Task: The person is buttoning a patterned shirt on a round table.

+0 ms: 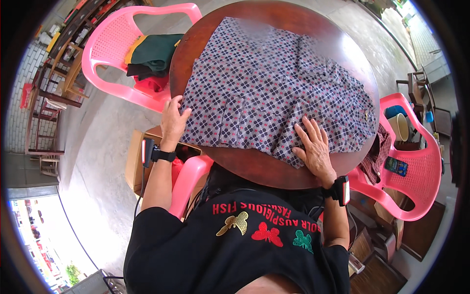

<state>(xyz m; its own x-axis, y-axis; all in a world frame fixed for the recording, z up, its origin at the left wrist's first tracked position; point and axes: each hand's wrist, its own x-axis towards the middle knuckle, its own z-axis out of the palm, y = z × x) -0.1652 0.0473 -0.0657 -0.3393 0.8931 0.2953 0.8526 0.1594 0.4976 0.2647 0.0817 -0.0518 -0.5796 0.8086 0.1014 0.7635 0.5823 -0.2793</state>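
Observation:
A patterned garment [245, 93] in navy, white and red lies spread over the round brown wooden table [235, 164]. Its lower part shows creases, and the far part is blurred in the picture. My right hand [314, 147] rests palm down on the cloth near its front edge, fingers spread. At the garment's left edge is my left hand [174, 121], its thumb and fingers apart and the fingertips touching the border of the cloth. Both wrists wear a black strap with a small device on it.
Folded dark green, black and red clothes [154, 54] sit on a pink plastic chair [105, 54] at the far left. Another pink chair [421, 181] at the right bears a checked cloth [376, 156] and a phone [395, 166]. An open cardboard box [134, 164] stands below the table's left side.

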